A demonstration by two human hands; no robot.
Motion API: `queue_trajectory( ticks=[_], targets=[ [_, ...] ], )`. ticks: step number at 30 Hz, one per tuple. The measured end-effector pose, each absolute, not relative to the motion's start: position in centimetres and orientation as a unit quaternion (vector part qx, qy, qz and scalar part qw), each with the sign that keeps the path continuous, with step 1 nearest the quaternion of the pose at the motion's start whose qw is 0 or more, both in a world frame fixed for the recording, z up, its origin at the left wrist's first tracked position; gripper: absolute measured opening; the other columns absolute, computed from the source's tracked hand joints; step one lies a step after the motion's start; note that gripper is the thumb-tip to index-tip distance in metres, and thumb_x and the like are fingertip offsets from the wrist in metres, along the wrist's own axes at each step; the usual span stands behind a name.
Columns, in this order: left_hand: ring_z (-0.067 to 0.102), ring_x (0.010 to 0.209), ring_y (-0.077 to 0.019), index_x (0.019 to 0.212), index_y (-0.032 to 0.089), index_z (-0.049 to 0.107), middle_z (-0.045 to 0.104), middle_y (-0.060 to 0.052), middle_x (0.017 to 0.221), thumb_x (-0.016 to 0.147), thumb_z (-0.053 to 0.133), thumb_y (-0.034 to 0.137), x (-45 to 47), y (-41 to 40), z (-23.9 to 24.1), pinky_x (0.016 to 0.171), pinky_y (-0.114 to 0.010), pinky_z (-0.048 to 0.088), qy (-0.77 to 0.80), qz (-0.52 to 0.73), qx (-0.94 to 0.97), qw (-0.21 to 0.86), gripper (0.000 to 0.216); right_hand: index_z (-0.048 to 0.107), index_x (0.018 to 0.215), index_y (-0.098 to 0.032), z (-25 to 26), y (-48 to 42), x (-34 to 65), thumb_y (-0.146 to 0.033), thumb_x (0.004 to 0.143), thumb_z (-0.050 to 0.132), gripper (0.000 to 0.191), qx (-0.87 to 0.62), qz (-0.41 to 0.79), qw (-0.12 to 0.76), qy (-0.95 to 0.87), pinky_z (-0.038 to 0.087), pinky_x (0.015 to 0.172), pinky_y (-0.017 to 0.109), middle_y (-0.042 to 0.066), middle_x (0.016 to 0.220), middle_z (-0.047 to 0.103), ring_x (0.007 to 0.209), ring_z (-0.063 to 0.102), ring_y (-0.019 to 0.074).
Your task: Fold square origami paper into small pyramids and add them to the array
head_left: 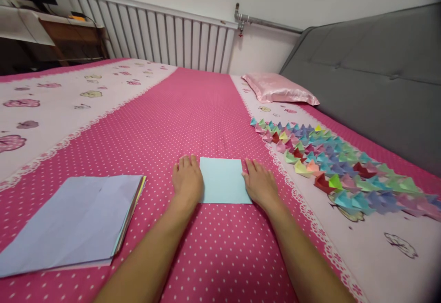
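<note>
Two bare forearms (148, 252), nearest the camera, reach inward from 7 and 5 o'clock over a bed (206, 110) with a dotted deep-pink cover and pale, lace-edged bands. Beyond, a padded grey headboard (365, 59) stands at 2 o'clock and a white radiator (155, 32) at 11. Rows of small, many-coloured folded paper shapes (339, 167) spread between 3 and 4 o'clock. At 8 o'clock lies a paper stack (82, 220), lavender on top, with other colours at its edge; a shiny pink pillow (280, 89) rests at 2, nearer than the headboard. Just below centre, at 6 o'clock, one pale blue sheet (224, 181) lies flat. Judging by the rows, plenty of folding is done; this sheet shows no crease, so its folding seems unstarted, and the stack looks unused. Its near edge runs roughly from 9 to 3 o'clock, its sides toward 12; it looks almost square, so I cannot tell a long axis. The left hand (188, 179) and right hand (261, 182) lie palm down at its 9 and 3 o'clock edges, fingers extended, gripping nothing.
</note>
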State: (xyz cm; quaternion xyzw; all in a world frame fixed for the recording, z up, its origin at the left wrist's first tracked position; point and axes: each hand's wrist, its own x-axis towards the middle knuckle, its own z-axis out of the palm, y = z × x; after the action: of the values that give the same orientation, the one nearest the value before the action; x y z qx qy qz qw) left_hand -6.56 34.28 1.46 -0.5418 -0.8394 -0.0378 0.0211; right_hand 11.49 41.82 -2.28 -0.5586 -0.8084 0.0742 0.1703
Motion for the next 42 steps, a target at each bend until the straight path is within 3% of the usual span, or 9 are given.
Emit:
queue_trajectory(
  ticks=[4,10,16,20,25,31,35,39,42],
  targets=[
    [0.057,0.096,-0.0281,0.112,0.010,0.054,0.059,-0.018,0.106,0.084,0.027,0.011,-7.2,34.3,2.2,0.076,-0.037,0.044,-0.856,-0.123,-0.502,0.005,0.040,0.041,0.131,-0.016,-0.5,42.1,12.2,-0.022,0.082,0.039,0.049,-0.593,0.110,0.195,-0.773,0.040,0.080,0.043,0.016,0.114,0.060,0.101,0.056,0.0317],
    [0.058,0.094,-0.0255,0.117,0.008,0.050,0.062,-0.015,0.102,0.085,0.038,0.025,-7.8,35.1,1.6,0.078,-0.034,0.043,-0.822,-0.278,-0.484,-0.109,0.038,0.044,0.127,-0.011,-0.1,42.3,12.0,-0.033,0.081,0.046,0.051,-0.569,0.224,0.246,-0.752,0.042,0.074,0.033,0.008,0.085,0.068,0.085,0.061,0.0246],
    [0.059,0.090,-0.0219,0.123,0.011,0.046,0.064,-0.011,0.098,0.075,0.057,0.026,-7.2,35.4,1.0,0.074,-0.031,0.046,-0.745,-0.439,-0.433,-0.257,0.051,0.031,0.133,-0.011,-0.5,42.0,11.2,-0.031,0.074,0.059,0.068,-0.514,0.492,0.317,-0.627,0.046,0.058,0.025,0.001,0.072,0.065,0.063,0.060,0.0150],
    [0.058,0.096,-0.0219,0.121,0.014,0.048,0.055,-0.014,0.118,0.063,0.063,0.011,-6.8,35.2,1.4,0.069,-0.028,0.049,-0.684,-0.518,-0.380,-0.345,0.060,0.041,0.126,-0.012,-0.2,41.7,10.9,-0.030,0.073,0.062,0.061,-0.498,0.567,0.337,-0.563,0.045,0.051,0.020,0.005,0.087,0.065,0.062,0.060,0.0118],
    [0.060,0.090,-0.0195,0.118,0.016,0.050,0.054,-0.013,0.121,0.062,0.057,0.005,-7.0,34.6,2.8,0.061,-0.025,0.049,-0.599,-0.551,-0.387,-0.433,0.058,0.051,0.119,-0.019,0.0,42.0,10.7,-0.039,0.072,0.064,0.053,-0.497,0.560,0.395,-0.533,0.050,0.062,0.021,0.010,0.126,0.052,0.090,0.061,0.0159],
    [0.060,0.073,-0.0140,0.112,0.017,0.055,0.058,-0.010,0.113,0.060,0.062,0.009,-7.7,33.8,4.6,0.059,-0.025,0.049,-0.514,-0.554,-0.393,-0.523,0.053,0.062,0.105,-0.018,2.5,41.3,11.6,-0.042,0.067,0.070,0.046,-0.386,0.631,0.407,-0.535,0.051,0.067,0.025,0.006,0.094,0.069,0.078,0.064,0.0159],
    [0.061,0.078,-0.0164,0.114,0.018,0.054,0.060,-0.011,0.108,0.062,0.067,0.018,-7.9,33.9,4.8,0.062,-0.027,0.050,-0.518,-0.585,-0.392,-0.486,0.054,0.066,0.085,-0.014,3.2,41.0,12.0,-0.031,0.060,0.076,0.032,-0.379,0.651,0.423,-0.503,0.050,0.063,0.023,0.003,0.075,0.070,0.063,0.063,0.0132],
    [0.061,0.086,-0.0191,0.112,0.018,0.057,0.063,-0.010,0.097,0.066,0.067,0.034,-8.2,34.4,3.8,0.073,-0.033,0.050,-0.614,-0.643,-0.373,-0.267,0.049,0.060,0.075,-0.017,1.9,41.6,11.6,-0.019,0.063,0.070,0.015,-0.456,0.640,0.470,-0.403,0.051,0.057,0.020,-0.002,0.066,0.066,0.057,0.060,0.0096],
    [0.061,0.079,-0.0189,0.106,0.019,0.061,0.063,-0.008,0.091,0.069,0.063,0.040,-8.4,34.8,3.0,0.070,-0.034,0.050,-0.650,-0.624,-0.390,-0.188,0.043,0.055,0.065,-0.017,1.0,41.8,11.2,-0.013,0.067,0.064,0.010,-0.518,0.627,0.415,-0.407,0.052,0.053,0.020,-0.002,0.059,0.063,0.054,0.060,0.0099]
  ],
)
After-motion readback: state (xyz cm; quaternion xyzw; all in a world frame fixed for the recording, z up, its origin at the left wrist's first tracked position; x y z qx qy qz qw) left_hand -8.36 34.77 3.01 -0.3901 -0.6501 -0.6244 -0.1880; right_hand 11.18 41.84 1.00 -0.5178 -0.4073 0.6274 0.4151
